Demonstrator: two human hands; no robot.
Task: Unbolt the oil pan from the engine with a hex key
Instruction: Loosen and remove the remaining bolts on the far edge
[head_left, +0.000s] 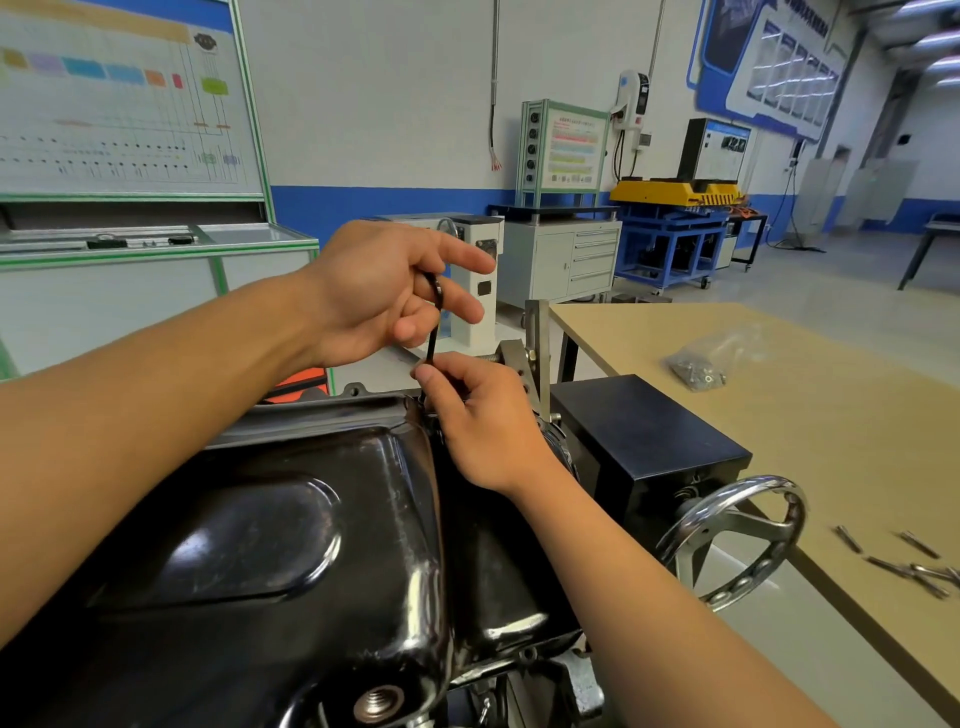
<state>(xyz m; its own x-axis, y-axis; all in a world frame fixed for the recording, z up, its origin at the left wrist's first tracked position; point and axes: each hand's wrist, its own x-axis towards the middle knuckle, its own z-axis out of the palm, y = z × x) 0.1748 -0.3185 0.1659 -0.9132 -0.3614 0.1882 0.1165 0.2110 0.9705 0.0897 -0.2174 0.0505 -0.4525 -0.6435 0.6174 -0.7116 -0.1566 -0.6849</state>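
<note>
Pinching the bent top of one black hex key (432, 332) with the left hand (384, 291), index finger sticking out straight, and gripping its lower shaft between thumb and curled fingers of the right hand (478, 415), holding it nearly upright at the far right corner of the one glossy black oil pan (260, 545) and hiding its tip behind those fingers. Reaching in past one black box (644, 441) and one chrome handwheel (737, 540) just right of the pan, crossing the box with the right forearm. Working beside one tan table (805, 415) carrying one clear bag of small hardware (701, 364) and, well apart from it, roughly half a dozen loose bolts (914, 566).
</note>
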